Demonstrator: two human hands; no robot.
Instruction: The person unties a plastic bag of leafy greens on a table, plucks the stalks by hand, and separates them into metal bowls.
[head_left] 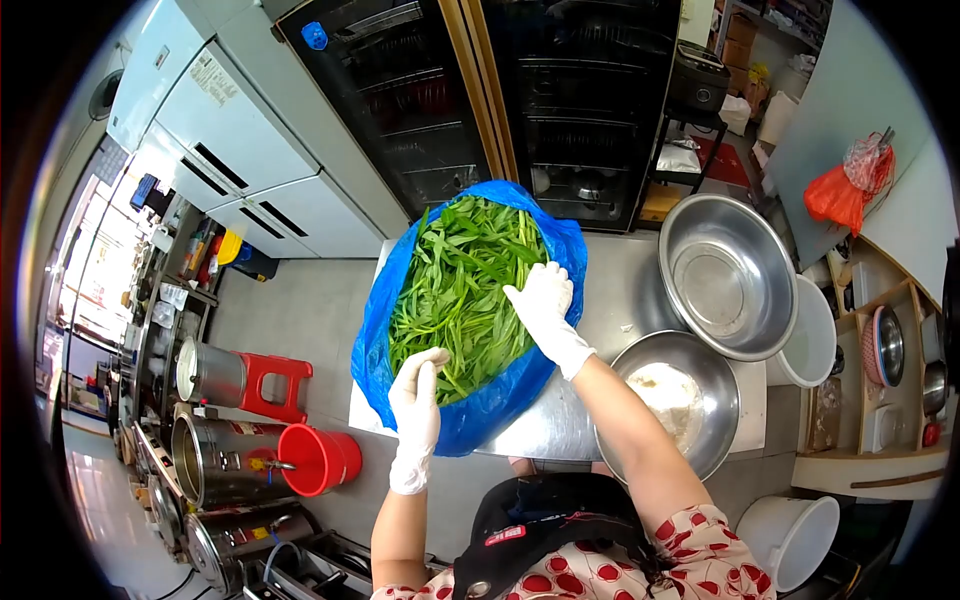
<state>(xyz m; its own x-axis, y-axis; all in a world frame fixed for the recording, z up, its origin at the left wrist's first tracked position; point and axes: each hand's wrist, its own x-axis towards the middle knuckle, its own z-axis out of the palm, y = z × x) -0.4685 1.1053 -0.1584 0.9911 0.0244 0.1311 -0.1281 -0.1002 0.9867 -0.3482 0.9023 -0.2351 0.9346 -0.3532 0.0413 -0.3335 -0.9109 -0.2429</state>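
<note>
Green leafy vegetables (465,290) fill a large blue plastic bag (510,405) that lies open on a metal table (610,270). White gloves cover both hands. At the bag's lower left edge is my left hand (415,400), its fingers bent together over the near leaves; whatever they pinch is too small to make out. My right hand (543,302) rests at the right side of the leaves, by the bag's rim, with its thumb apart from the fingers. To the right of the bag sits a steel bowl (720,410) with pale contents at its bottom.
A large steel basin (725,275) and a white bucket (812,335) stand at the right. Black glass-door cabinets (590,110) are behind the table. A red bucket (320,460), a red stool (275,388) and steel pots (215,455) stand on the left.
</note>
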